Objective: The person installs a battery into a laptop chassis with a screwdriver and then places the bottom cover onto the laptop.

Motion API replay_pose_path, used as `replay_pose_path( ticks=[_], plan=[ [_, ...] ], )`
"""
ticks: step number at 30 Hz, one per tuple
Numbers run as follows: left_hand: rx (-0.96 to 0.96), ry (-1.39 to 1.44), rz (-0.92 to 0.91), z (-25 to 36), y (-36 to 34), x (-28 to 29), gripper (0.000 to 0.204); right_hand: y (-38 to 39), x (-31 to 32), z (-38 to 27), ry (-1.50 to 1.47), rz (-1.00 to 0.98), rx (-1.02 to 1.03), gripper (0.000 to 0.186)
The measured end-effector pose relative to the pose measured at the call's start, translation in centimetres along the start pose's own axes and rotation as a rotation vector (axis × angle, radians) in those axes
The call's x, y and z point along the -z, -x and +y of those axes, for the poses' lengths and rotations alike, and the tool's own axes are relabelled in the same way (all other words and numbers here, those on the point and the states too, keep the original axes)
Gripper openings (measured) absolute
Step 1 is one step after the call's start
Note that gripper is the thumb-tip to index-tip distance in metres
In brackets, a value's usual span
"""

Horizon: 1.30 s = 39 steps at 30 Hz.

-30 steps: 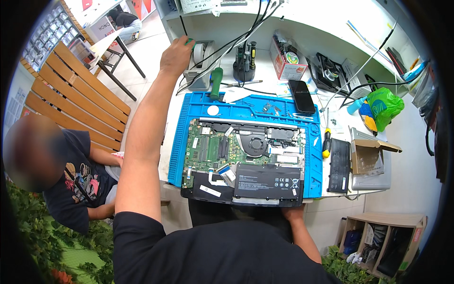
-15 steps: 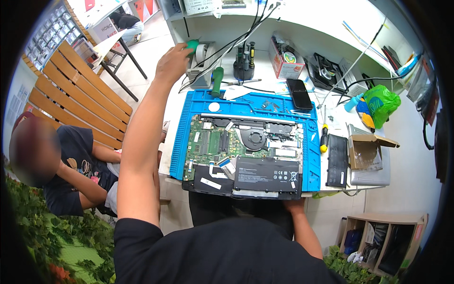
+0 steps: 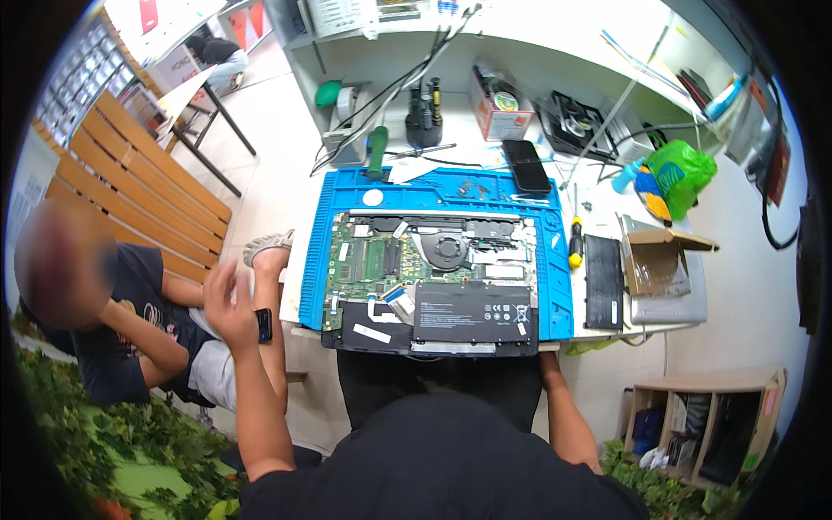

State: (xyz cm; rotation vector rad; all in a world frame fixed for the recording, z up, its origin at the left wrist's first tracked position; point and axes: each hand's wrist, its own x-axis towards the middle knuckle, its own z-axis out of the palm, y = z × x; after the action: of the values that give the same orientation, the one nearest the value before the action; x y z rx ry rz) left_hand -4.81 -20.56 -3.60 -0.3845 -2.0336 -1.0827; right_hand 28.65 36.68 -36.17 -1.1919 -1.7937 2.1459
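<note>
Head view: left hand (image 3: 228, 303) raised left of the surface (image 3: 563, 342), fingers loosely bent and part-open, nothing seen in it. Right hand (image 3: 549, 357) mostly hidden at the surface's front edge; grip cannot be told. Opened laptop (image 3: 433, 273) lies on blue mat (image 3: 555, 303), black battery (image 3: 472, 314) at its front.

Bright; white shelf (image 3: 555, 43) washed out; fisheye bends edges, corners black.

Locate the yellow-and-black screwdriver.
Head view, right of centre: the screwdriver lies right of the open laptop, between the blue mat and a black battery pack.
</note>
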Motion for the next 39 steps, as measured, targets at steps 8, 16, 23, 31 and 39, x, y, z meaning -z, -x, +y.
replay_pose_path(
  ticks=[8,16,23,31,39],
  plan=[
    [0.892,-0.09,-0.5,-0.6,31.6,5.7,0.049,8.7,-2.1,-2.8,-0.295,-0.067,-0.478,0.092],
    [1.022,0.229,-0.892,-0.6,24.2,-2.2,0.086,4.6,-2.8,-3.5,0.528,-0.072,0.111,0.088],
    [0.448,0.112,-1.017,-8.6,25.5,-7.4,0.079,2.0,-7.5,-8.3,1.2,-0.223,0.713,0.084],
    [0.718,0.184,-1.043,-9.3,25.8,-6.4,0.072,-3.7,-7.6,-7.2,0.981,-0.125,0.92,0.063],
    [0.112,-0.191,-1.035,-6.1,24.0,-6.4,0.063,-5.1,-9.6,-7.5,1.103,-0.077,0.907,0.062]
  ],
)
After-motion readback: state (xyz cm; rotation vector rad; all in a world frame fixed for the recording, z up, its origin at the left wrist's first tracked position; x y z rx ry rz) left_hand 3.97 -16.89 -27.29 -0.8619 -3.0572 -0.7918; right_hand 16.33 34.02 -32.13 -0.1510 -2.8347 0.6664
